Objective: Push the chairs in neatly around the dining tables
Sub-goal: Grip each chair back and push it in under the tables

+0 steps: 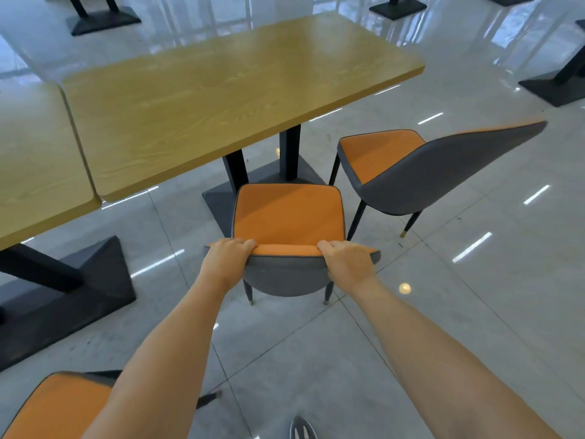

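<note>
An orange-seated chair with a grey back (288, 217) stands in front of me, facing the wooden dining table (221, 99). Its seat front is near the table's black base, just outside the table edge. My left hand (226, 258) grips the left end of its backrest top, and my right hand (346, 259) grips the right end. A second chair of the same kind (421, 166) stands to the right, turned at an angle and away from the table. A third chair (57, 403) shows at the bottom left, partly hidden by my left arm.
Another wooden table (34, 160) adjoins on the left, with a black wedge base (79, 289) on the floor. More black table bases (104, 20) stand at the back and the right (557, 87). The glossy tiled floor (474, 296) lies open to my right. My shoe (302, 429) is below.
</note>
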The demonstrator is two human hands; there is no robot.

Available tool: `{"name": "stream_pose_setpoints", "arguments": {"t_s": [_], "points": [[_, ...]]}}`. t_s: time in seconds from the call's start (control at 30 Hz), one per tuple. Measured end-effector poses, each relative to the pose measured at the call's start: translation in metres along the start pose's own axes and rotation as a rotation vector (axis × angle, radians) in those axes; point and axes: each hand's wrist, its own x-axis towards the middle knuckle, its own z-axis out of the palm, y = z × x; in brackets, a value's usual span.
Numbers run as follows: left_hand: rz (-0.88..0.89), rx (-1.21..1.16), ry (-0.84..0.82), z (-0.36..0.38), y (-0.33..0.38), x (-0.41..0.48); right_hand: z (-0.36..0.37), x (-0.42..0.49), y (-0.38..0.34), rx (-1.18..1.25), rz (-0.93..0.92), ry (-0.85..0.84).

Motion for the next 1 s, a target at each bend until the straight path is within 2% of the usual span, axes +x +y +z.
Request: {"name": "stream_pose_setpoints", "arguments": {"t_s": [0.4, 0.53, 0.63, 0.7, 0.73, 0.87, 1.0], "points": [[0.079, -0.023, 0.052, 0.001, 0.011, 0.041, 0.004, 0.033, 0.041, -0.024, -0.022, 0.004], [0.042, 0.007, -0.034, -0.003, 0.014, 0.039, -0.002, 0.025, 0.033, -0.049, 0.046, 0.022], [0.016, 0.044, -0.062, -0.011, 0.016, 0.031, -0.013, 0.026, 0.03, 0.01, 0.082, -0.104], [-0.038, 0.065, -0.095, -0.017, 0.017, 0.017, -0.021, 0.026, 0.027, 0.087, 0.097, -0.302], [-0.076, 0.076, -0.104, -0.018, 0.016, 0.009, -0.025, 0.025, 0.024, 0.11, 0.093, -0.347], [-0.238, 0.064, -0.06, -0.027, 0.005, -0.034, -0.04, 0.016, 0.001, 0.1, 0.049, -0.369], [-0.359, 0.05, 0.001, -0.035, -0.011, -0.085, -0.06, 0.011, -0.035, 0.084, -0.01, -0.294]]}}
